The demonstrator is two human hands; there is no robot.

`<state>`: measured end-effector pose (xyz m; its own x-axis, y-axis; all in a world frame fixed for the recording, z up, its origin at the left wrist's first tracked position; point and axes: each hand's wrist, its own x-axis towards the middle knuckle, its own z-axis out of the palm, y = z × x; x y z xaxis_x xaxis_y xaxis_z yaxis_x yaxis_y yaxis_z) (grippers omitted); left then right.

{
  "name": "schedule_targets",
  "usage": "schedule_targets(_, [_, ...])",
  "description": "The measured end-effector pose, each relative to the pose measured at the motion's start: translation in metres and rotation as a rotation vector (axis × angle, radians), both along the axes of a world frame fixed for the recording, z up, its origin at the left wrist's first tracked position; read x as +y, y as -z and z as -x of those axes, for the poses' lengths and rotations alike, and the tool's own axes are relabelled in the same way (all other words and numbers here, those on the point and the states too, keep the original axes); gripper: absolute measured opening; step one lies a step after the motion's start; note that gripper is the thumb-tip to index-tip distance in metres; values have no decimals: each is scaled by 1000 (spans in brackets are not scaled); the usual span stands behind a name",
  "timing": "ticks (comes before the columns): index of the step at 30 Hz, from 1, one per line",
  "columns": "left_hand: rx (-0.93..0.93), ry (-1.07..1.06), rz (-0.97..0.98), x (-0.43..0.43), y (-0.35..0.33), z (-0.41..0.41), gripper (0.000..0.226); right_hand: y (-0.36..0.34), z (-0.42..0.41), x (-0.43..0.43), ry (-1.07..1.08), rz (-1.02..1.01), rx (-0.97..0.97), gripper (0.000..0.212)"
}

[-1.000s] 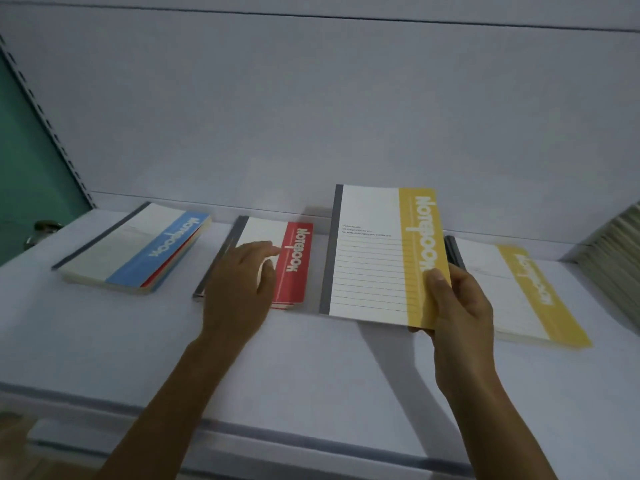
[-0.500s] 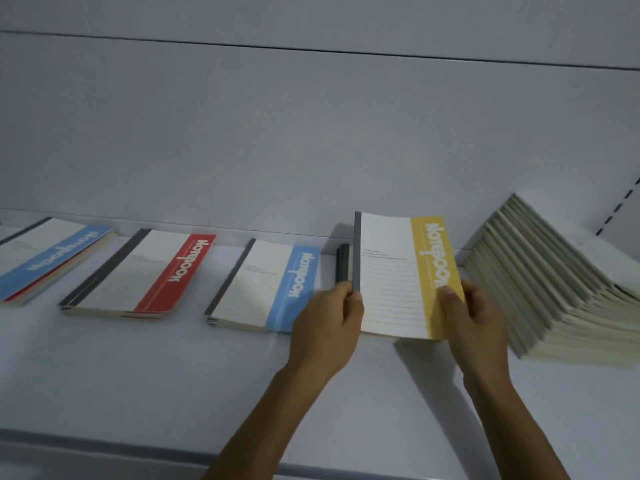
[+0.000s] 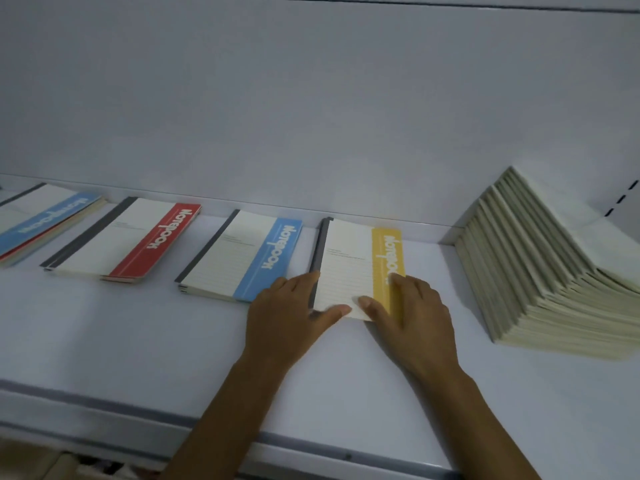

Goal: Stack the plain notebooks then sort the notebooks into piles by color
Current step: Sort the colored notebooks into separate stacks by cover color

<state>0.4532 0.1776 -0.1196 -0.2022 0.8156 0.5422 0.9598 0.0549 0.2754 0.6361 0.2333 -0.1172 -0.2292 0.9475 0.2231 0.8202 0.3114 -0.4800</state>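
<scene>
A yellow-striped notebook (image 3: 349, 258) lies flat on the white shelf (image 3: 138, 341), on top of a dark-spined notebook beneath it. My left hand (image 3: 284, 317) touches its left spine edge, thumb stretched along the near edge. My right hand (image 3: 415, 313) rests flat on the yellow stripe, thumb on the cover. To the left lie a blue-striped pile (image 3: 242, 258) and a red-striped pile (image 3: 121, 240). At the far left is a mixed pile with a blue-striped notebook on top (image 3: 38, 216). A slanted stack of plain cream notebooks (image 3: 554, 271) stands at the right.
The shelf's back wall (image 3: 311, 116) rises right behind the piles. The shelf's front lip (image 3: 104, 400) runs across the bottom of the view. A slotted upright (image 3: 620, 202) shows behind the plain stack at the far right.
The yellow-striped notebook, held up in both hands half a second ago, now lies flat on the yellow pile. Both hands have come down to its near end.
</scene>
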Motion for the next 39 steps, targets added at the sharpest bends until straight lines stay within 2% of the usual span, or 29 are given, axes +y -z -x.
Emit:
schedule_targets(2, [18,-8,-2,1,0,0,69,-4,1,-3,-23,13,-12,98])
schedule_targets(4, [26,-7,-5,3,1,0,76,-4,-1,-1,-33,45,8,104])
schedule_targets(8, [53,13,-40,8,3,0,74,-4,-1,6,29,36,55,95])
schedule_targets(11, [61,41,-76,11,2,2,64,-5,2,7,24,29,43,96])
schedule_targets(17, [43,56,-73,10,2,4,63,-9,5,3,16,21,36,94])
schedule_targets(22, [35,110,-42,6,-3,8,60,-18,6,-5,11,91,101,80])
schedule_targets(25, [-64,175,-60,-3,-11,9,50,-24,4,-29,21,-13,250,49])
schedule_targets(27, [-147,233,-50,-19,-14,13,48,-22,6,-55,86,-89,338,50])
schedule_targets(31, [-96,287,6,-70,-16,44,56,-18,45,-113,144,-161,440,43])
schedule_targets(36, [-95,188,11,-157,-25,116,57,-21,127,-186,63,-190,529,39])
schedule_targets(39, [-96,111,-72,-220,-15,176,51,-13,183,-231,-33,-151,561,38])
